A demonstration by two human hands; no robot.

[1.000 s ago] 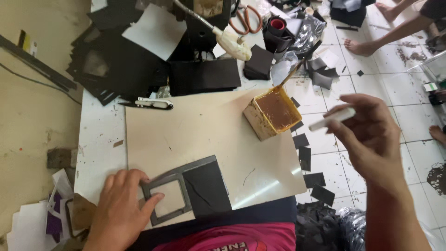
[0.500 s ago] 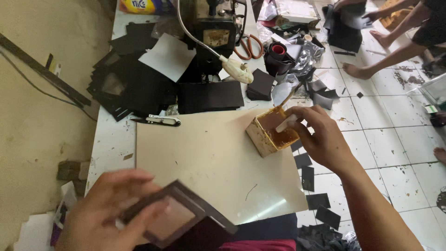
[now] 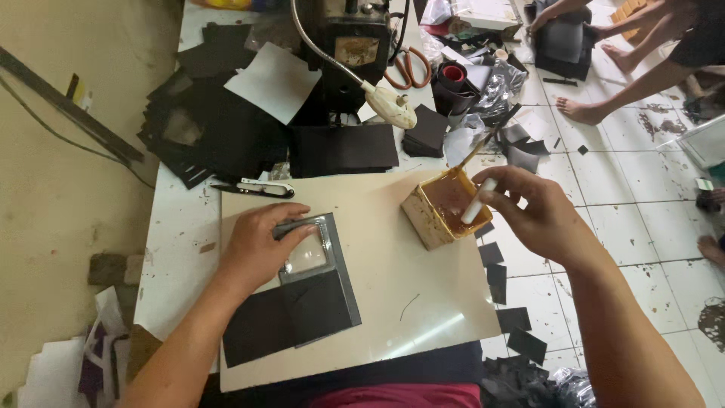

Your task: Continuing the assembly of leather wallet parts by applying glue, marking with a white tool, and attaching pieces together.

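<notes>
The black leather piece (image 3: 291, 313) lies flat on the pale board (image 3: 377, 302) in front of us, near the board's left edge, with a grey window frame (image 3: 313, 253) set over its upper part. Our left hand (image 3: 257, 249) presses down on that frame, fingers spread flat rather than closed round anything, so that grip is apart and simply pins the work in place. Our right hand (image 3: 532, 215) has its grip clamped on a thin white stick (image 3: 477, 201), whose tip dips into the small yellow tub (image 3: 438, 208) of brownish glue at the board's right edge.

We judge the work to be at an early stage: the frame is placed and held, the stick is loading in the tub, and we see no glue on the leather or frame yet, so spreading and pressing appear to be left.

For room, the board gives us a broad bare stretch between the leather and the tub, and more below it toward our lap. The desk (image 3: 185, 249) is crowded behind the board by stacks of black sheets (image 3: 219, 128), a sewing machine (image 3: 355, 45) with its bent lamp (image 3: 389, 106), and small snips (image 3: 257, 187) just beside the board's far left corner. The tub sits close to the desk's right edge, above loose black offcuts (image 3: 502, 283) on the tiled floor (image 3: 642, 227), where another person's bare feet (image 3: 581, 112) rest well apart from us.
</notes>
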